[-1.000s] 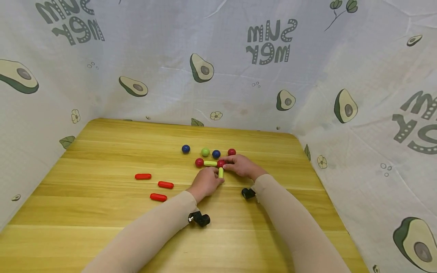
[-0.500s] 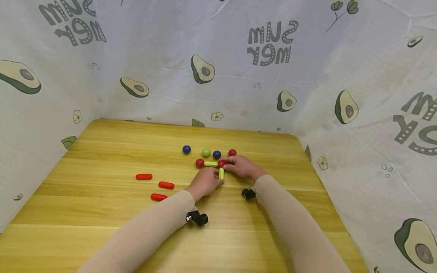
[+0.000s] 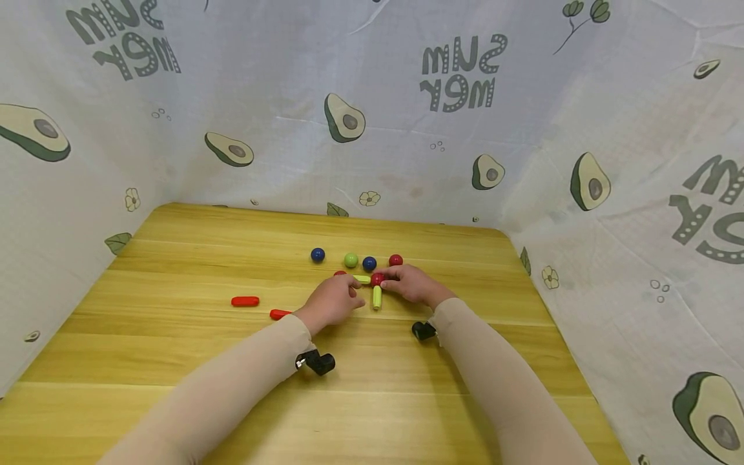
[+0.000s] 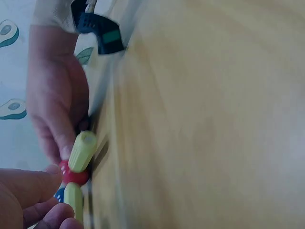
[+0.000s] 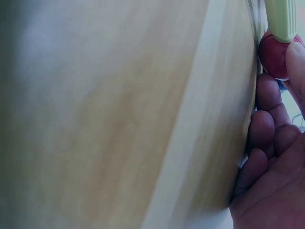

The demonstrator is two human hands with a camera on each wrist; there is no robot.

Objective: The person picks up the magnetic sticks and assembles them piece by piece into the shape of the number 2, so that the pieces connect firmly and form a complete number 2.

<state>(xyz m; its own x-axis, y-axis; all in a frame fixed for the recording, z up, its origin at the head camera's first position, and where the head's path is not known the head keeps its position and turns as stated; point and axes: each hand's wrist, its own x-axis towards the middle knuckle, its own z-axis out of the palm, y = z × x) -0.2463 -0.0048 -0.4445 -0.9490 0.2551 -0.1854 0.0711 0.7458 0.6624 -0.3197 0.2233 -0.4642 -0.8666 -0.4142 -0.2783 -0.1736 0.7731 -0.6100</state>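
- Red ball [image 3: 376, 279] is pinched by right hand [image 3: 414, 284]; if twisted, near rod [image 3: 377, 298] could be detached.
- Left hand [image 3: 331, 302] is unclenched, empty; left rod [image 3: 363, 279] could be bumped by it.

In the head view, a wooden table [image 3: 383, 400] lies at six o'clock; white cloth [image 3: 401, 155] hangs at twelve, printed with grey lettering [image 3: 462, 72] at one, an avocado [image 3: 706, 413] at four, a leaf [image 3: 119, 243] at nine.
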